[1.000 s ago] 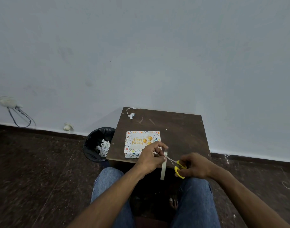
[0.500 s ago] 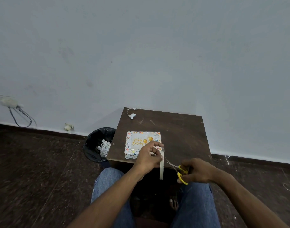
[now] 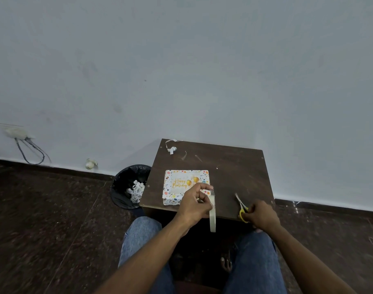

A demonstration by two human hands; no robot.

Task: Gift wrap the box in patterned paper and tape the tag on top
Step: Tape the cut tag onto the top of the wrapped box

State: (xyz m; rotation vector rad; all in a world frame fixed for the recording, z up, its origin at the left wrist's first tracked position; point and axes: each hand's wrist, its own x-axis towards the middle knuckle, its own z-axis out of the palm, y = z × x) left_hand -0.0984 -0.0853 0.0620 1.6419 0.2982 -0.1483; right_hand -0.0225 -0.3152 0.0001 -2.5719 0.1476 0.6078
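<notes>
The wrapped box (image 3: 177, 187), in white patterned paper with a "Happy Birthday" tag on top, lies near the front left of the small dark table (image 3: 228, 166). My left hand (image 3: 194, 203) hovers at the box's front right corner and pinches a pale strip of tape (image 3: 212, 211) that hangs down past the table edge. My right hand (image 3: 260, 214) grips yellow-handled scissors (image 3: 241, 205) at the table's front right edge, blades pointing away from me.
A black bin (image 3: 128, 185) with paper scraps stands left of the table. Curled paper offcuts (image 3: 172, 147) lie at the table's back left corner. The wall runs close behind. My knees in jeans are under the table's front edge.
My right hand has carried the scissors away from the tape, out to the right and onto the table edge. The cut strip stays hanging from my left hand.
</notes>
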